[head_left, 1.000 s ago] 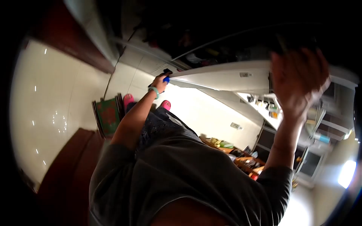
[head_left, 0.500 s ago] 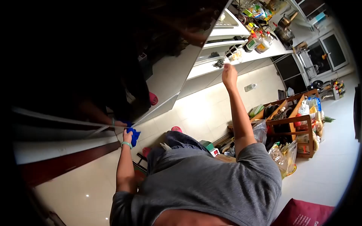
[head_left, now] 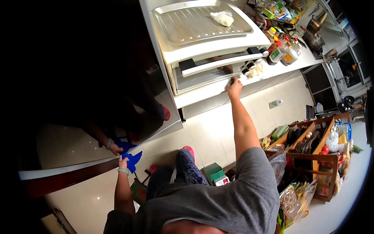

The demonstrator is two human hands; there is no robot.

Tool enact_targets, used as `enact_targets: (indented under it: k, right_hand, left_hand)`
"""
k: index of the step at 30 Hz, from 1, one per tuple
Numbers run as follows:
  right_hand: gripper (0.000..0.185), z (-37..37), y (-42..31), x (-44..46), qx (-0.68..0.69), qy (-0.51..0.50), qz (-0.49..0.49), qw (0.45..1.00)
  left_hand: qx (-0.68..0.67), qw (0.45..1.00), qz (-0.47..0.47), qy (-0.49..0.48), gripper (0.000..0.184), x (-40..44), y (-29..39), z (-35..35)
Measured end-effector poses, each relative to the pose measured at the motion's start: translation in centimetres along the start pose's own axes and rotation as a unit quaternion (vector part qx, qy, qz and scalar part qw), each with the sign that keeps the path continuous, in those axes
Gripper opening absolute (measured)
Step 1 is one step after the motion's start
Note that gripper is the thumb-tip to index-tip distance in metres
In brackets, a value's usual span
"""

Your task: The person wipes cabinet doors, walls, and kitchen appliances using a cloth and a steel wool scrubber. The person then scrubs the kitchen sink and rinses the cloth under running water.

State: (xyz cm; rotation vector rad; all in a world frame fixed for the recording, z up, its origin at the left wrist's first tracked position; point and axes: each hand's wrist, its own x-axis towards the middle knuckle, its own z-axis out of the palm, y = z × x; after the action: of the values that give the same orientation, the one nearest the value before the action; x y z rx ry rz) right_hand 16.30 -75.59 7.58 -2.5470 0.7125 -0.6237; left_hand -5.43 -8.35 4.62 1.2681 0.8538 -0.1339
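Note:
My left hand (head_left: 123, 163) is closed on a blue cloth (head_left: 132, 160), at the pale edge (head_left: 74, 167) of a glossy dark panel (head_left: 89, 144). The panel mirrors the hand and the cloth. Farther forward, my right hand (head_left: 235, 89) reaches to the front edge of the white counter (head_left: 198, 96), just below a white toaster oven (head_left: 218, 70). Its fingers are curled together around something small and dark, too indistinct to name. On top of the oven lies a ribbed metal tray (head_left: 187, 25) with a knotted plastic bag (head_left: 223, 18) of pale contents.
Several sauce bottles (head_left: 280, 52) stand right of the oven. A wooden rack (head_left: 315, 163) with food and pans is on the right, and plastic bags (head_left: 292, 199) lie near it. A green box (head_left: 213, 173) sits by my feet. A bottle (head_left: 275, 103) lies on the floor.
The view has shifted, so the whole oven and tray now show. My right hand has come to the counter edge. The left hand still grips the blue cloth, now lower in view.

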Motion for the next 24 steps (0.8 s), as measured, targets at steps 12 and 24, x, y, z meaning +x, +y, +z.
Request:
enact_targets:
  k: [12, 24]
  right_hand:
    - [0.034, -12.8, -12.5, -15.0, 0.729, -0.176, 0.248, 0.613]
    - [0.033, -18.8, -41.4, -43.0, 0.188, -0.215, -0.428, 0.858]
  left_hand:
    - [0.119, 0.987, 0.04, -0.099, 0.035, 4.2, -2.2, -1.8]
    - [0.016, 0.939, 0.127, -0.318, 0.054, 4.0, -2.6, 0.2]
